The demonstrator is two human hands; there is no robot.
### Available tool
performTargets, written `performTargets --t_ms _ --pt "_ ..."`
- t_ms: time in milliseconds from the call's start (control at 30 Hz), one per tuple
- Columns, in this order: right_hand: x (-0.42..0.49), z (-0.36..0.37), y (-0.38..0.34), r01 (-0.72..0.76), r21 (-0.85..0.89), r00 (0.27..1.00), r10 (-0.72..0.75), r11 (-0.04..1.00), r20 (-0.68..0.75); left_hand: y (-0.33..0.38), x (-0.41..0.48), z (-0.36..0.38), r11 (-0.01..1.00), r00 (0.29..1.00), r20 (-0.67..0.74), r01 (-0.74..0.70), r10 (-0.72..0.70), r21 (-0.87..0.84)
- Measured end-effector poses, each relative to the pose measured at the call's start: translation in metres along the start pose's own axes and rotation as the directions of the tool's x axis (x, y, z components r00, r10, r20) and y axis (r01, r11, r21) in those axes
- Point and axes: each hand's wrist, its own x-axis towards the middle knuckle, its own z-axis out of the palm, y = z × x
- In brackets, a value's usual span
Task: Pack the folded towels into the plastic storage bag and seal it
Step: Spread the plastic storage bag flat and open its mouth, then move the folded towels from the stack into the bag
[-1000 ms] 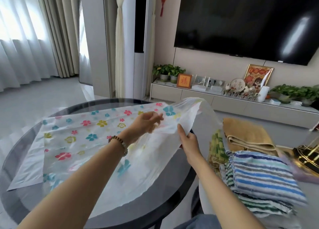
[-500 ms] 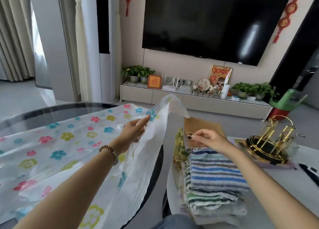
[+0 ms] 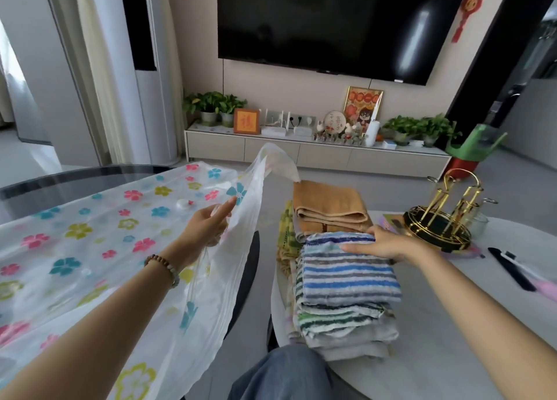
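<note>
Left hand (image 3: pixel 205 227) pinches floral bag (image 3: pixel 90 233); right hand (image 3: pixel 385 244) lies flat on striped towel (image 3: pixel 346 276).

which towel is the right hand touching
The blue-striped towel on top of the near stack: the right hand rests on its far edge. The tan towel lies behind it, untouched, and the green-striped towel sits lower in the same stack.

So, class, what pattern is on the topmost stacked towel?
Topmost towel: blue, grey and white stripes, head view.
</note>
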Motion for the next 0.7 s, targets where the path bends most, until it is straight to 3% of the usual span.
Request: performTargets --t_ms 133,367,533,700 --pt "-0.013 0.006 0.016 -0.119 0.224 0.992 0.105 0.967 0.071 -0.002 -0.001 0.002 1.0 1.0 0.01 0.01 -0.01 0.016" --pt "-0.027 0.015 0.026 -0.131 0.504 0.991 0.108 0.854 0.075 -0.01 -0.003 0.003 0.998 0.999 -0.014 0.04 -0.039 0.048" --pt "-0.032 0.009 0.021 0.03 0.649 1.0 -0.02 0.76 -0.023 -0.01 -0.007 -0.016 0.999 1.0 0.008 0.016 -0.016 0.035" --pt "-0.052 0.001 0.008 0.112 0.831 0.983 -0.186 0.545 -0.011 -0.009 -0.014 -0.036 0.996 0.999 0.015 0.046 -0.047 0.072"
